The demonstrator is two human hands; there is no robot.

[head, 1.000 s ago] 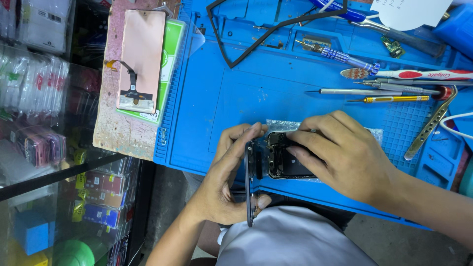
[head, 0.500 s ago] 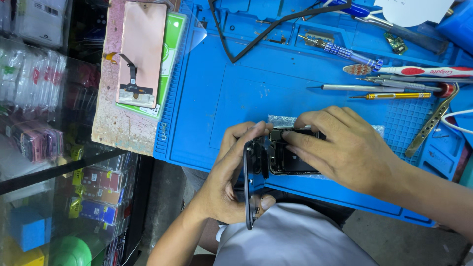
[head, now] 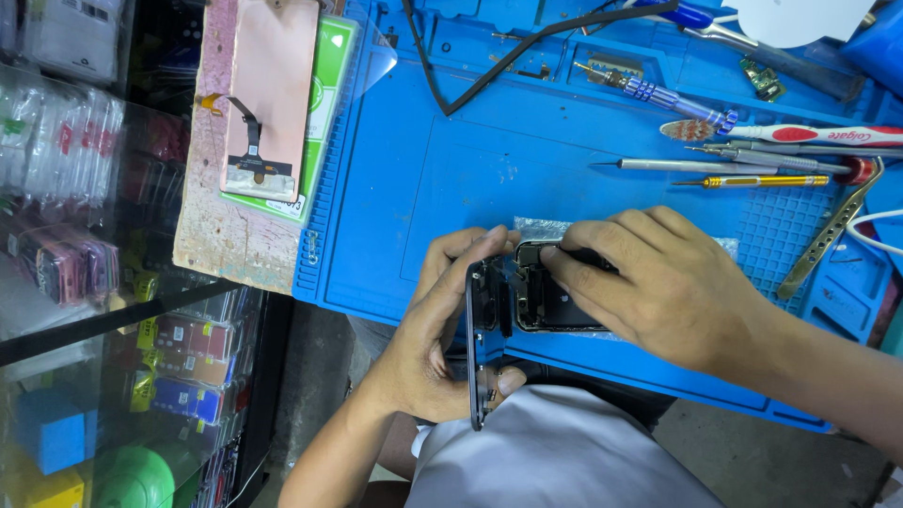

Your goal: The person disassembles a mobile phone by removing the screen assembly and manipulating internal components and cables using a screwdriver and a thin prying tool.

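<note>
Blue silicone repair mat (head: 527, 160) covers the bench across the middle and right of the frame, with a glass display case of packaged goods (head: 75, 235) at the left. At the lower centre of the mat lies an opened dark smartphone body (head: 550, 301), its insides exposed. The left hand (head: 442, 329) holds the detached thin black screen panel (head: 470, 348) on edge, swung up beside the body, thumb pressed near its lower end. The right hand (head: 668, 282) lies over the body, fingers curled, fingertips pressing at its upper left corner; whether it holds a small tool I cannot tell.

At upper left a worn pink board (head: 212, 188) carries a copper-backed spare display with a flex cable (head: 268, 94). Along the upper right lie a blue-handled screwdriver (head: 658, 94), a thin silver pick (head: 677, 165), a yellow-handled driver (head: 762, 181) and a red-and-white toothbrush (head: 818, 134).

Judging by this, the phone is already opened and the screen lifted; the work inside and the closing up appear unfinished.
</note>
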